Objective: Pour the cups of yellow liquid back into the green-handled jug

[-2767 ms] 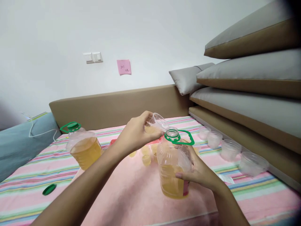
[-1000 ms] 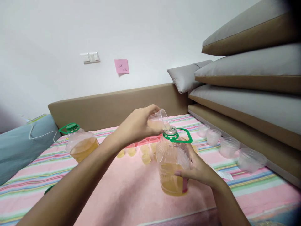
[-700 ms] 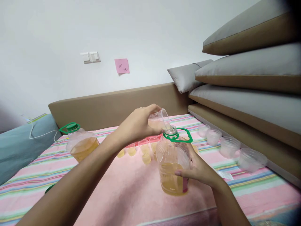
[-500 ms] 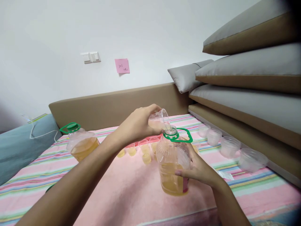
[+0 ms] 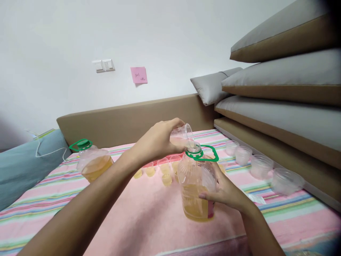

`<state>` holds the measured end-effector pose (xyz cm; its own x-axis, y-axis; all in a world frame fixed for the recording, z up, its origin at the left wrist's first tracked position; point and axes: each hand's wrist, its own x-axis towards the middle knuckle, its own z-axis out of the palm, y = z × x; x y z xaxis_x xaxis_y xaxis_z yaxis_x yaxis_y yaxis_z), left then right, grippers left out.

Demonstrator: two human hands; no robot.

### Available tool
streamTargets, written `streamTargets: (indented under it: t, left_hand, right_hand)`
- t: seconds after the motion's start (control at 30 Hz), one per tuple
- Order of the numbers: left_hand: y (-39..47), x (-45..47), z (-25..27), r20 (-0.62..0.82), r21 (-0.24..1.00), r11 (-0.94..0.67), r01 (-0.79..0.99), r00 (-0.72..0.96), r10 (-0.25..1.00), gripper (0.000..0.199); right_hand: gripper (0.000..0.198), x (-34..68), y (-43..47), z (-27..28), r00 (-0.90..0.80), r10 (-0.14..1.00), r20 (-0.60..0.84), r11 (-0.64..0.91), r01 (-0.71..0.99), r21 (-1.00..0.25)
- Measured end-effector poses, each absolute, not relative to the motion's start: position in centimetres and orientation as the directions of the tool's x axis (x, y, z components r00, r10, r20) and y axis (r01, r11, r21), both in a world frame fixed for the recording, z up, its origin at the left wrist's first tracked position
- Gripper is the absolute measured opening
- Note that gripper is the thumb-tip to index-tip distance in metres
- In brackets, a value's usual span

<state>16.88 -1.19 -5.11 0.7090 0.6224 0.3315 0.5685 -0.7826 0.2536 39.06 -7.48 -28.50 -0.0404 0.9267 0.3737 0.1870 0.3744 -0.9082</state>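
Note:
My left hand (image 5: 160, 140) is closed around a clear plastic cup (image 5: 188, 132), tipped sideways with its rim at the mouth of a large clear bottle (image 5: 195, 174). Yellow liquid fills roughly the lower half of this bottle, and a green ring handle (image 5: 210, 153) circles its neck. My right hand (image 5: 223, 188) grips the bottle's right side, thumb across the front. Behind the bottle stand small clear cups (image 5: 167, 179) with yellow liquid, some partly hidden. Whether liquid is running from the tilted cup is hard to make out.
A second bottle (image 5: 97, 165) of yellow liquid, green-capped, stands at left behind my forearm. Several clear round tubs (image 5: 261, 166) line the right side. Grey-brown cushions (image 5: 282, 76) are stacked at right on the striped cloth (image 5: 295, 220). A blue pillow (image 5: 23, 167) lies far left.
Almost nothing differs. The cup is still tilted at the bottle's mouth and both hands keep their hold; the whole view has shifted very slightly.

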Motion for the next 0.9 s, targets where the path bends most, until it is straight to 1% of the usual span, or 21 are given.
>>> streamTargets:
  t: [0.3,0.5,0.9]
  left_hand:
    - [-1.19,16.97,-4.91,0.319,0.228,-0.782,0.581,0.714,0.623,0.055]
    - [-1.16,17.07,-4.84,0.313,0.226,-0.785,0.577,0.720,0.619,0.058]
    - [-1.05,17.12,-4.84,0.300,0.185,-0.785,0.591,0.727,0.618,0.061]
  right_hand:
    - [0.096,39.04,-7.55,-28.61,-0.047,0.929,0.367,0.370,0.150,-0.917]
    - [0.097,39.11,-7.43,-28.65,-0.044,0.930,0.365,0.367,0.170,-0.915]
    - [0.096,39.06,-7.48,-28.46,-0.040,0.930,0.365,0.366,0.171,-0.915]
